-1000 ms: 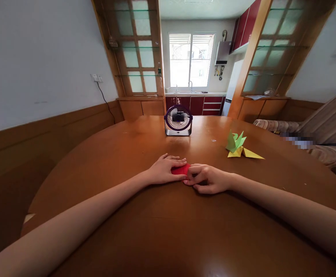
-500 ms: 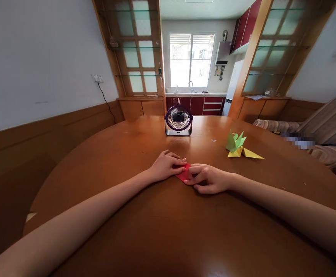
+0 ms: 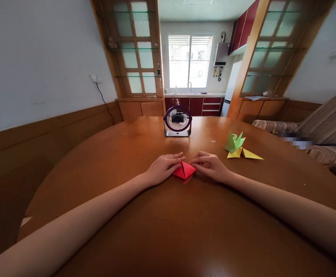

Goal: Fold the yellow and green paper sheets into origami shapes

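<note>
Where the broad wooden table point(image 3: 162, 231) fills the lower view, a small purple desk fan point(image 3: 177, 121) stands upright at its far middle, and to the right lie a green folded paper figure point(image 3: 233, 141) and a yellow folded paper figure point(image 3: 247, 154), touching each other and well apart from the hands. Nearer, the left hand point(image 3: 163, 168) and the right hand point(image 3: 210, 166) rest on the tabletop, fingers loosely spread and pressing down. Between them, at the table's middle, lies the red folded paper point(image 3: 184, 171), a pointed shape pinned flat, each hand's fingertips touching one side.
</note>
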Available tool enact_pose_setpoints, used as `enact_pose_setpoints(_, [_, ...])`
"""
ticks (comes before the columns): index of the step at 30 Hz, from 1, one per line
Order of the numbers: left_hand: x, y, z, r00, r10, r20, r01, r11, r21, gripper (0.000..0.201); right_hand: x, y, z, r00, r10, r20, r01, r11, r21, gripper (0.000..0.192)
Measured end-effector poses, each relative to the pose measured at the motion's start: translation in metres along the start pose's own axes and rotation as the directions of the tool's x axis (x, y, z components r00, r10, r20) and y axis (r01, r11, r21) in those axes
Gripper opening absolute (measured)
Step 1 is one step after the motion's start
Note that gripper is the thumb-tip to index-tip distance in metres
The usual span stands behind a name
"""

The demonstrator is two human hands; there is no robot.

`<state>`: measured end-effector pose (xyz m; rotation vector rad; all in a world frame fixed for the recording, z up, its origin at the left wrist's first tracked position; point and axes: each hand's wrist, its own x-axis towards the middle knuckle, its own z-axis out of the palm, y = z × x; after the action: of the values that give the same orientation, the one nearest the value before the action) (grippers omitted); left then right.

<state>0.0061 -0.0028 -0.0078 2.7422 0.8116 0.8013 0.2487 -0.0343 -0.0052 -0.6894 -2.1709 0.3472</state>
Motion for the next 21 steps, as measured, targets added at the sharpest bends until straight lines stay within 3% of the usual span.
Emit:
enact_pose_setpoints(3, [-0.004,0.006,-0.002,0.999,-0.047,0.015,0.043,0.982,0.182,0.041,0.001,0.005,0.000,0.999,0.028,0.016,-0.026,0.997,-0.071,0.022])
enact_pose_setpoints(8, [-0.007,0.016,-0.003,0.993,-0.075,0.086,0.037,0.922,0.386,0.044,0.001,0.003,0.001,0.990,-0.025,0.139,0.058,0.970,-0.236,0.021])
enact_pose_setpoints(14, [-0.008,0.015,-0.005,0.975,-0.115,0.192,0.040,0.933,0.358,0.056,0.001,0.000,0.002,0.963,-0.100,0.250,0.184,0.922,-0.340,0.022])
enact_pose_setpoints(21, [-0.013,0.014,-0.007,0.934,-0.156,0.322,0.064,0.958,0.280,0.072,0.001,0.003,0.001,0.950,-0.015,0.311,0.112,0.948,-0.296,0.034])
